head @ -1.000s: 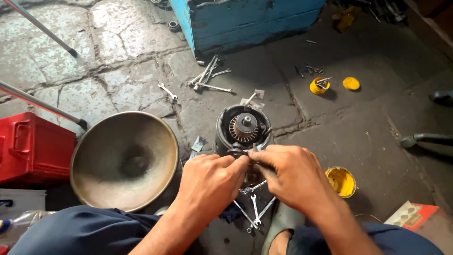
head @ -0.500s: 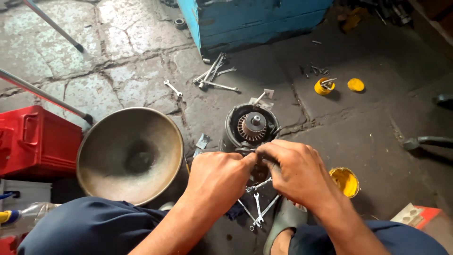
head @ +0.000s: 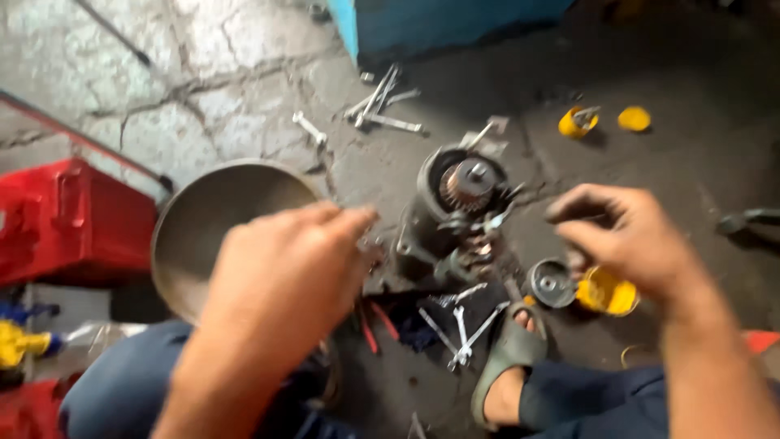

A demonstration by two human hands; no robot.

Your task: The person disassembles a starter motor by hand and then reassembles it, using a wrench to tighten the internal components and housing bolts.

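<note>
Grey cast motor housing [head: 447,219] stands on the floor between both raised hands, left hand [head: 284,276] at eight o'clock loosely curled and empty, right hand [head: 621,236] at three o'clock half-curled, contents indiscernible, apparently mid-disassembly; regripping calls for steadying the housing.

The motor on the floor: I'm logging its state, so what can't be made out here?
Head view only:
- Motor: motion blur smears its gear end; the near base is behind the left hand.
- Right hand: whether the fingertips pinch anything is blurred.
- Metal bowl: partly covered by the left hand.
- Blue cabinet: cut off by the top edge.
</note>
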